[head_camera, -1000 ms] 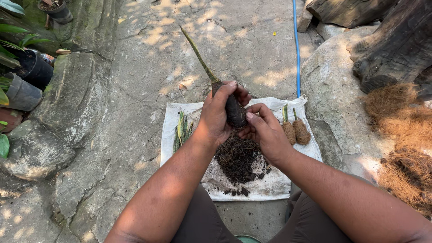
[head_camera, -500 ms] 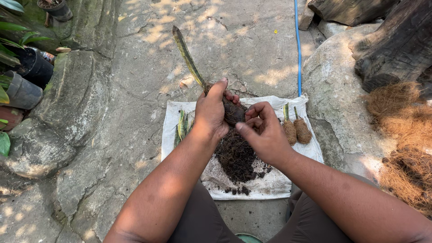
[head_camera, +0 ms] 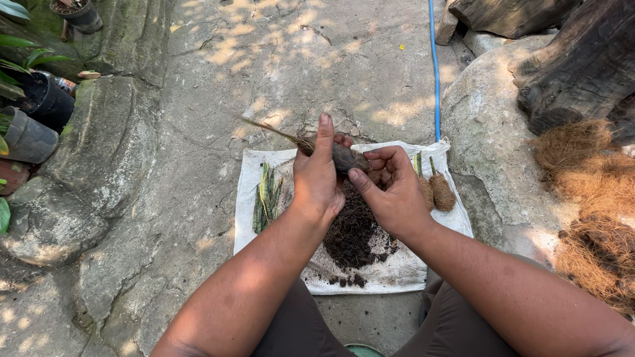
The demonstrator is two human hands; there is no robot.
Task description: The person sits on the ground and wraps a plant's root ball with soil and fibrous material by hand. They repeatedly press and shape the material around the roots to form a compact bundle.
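Bulb (head_camera: pixel 345 157) pinched by both hands' fingers (head_camera: pixel 324 132) above white sack (head_camera: pixel 397 271) on concrete.

Dappled sun falls on the stone ground (head_camera: pixel 278 59) ahead of me. Black pots (head_camera: pixel 40 99) at ten o'clock, boulder (head_camera: pixel 489 132) and coir (head_camera: pixel 589 198) at two.

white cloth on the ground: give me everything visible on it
The white cloth lies flat on the stone ground, roughly rectangular, with rumpled edges and a woven, sack-like look. A pile of dark soil sits at its middle, with loose crumbs toward the near edge. A bundle of green striped leaf cuttings lies on its left part; two brown fibre-wrapped plant balls rest on the right. Both hands work above it, not touching it. A blue hose reaches its far right corner.
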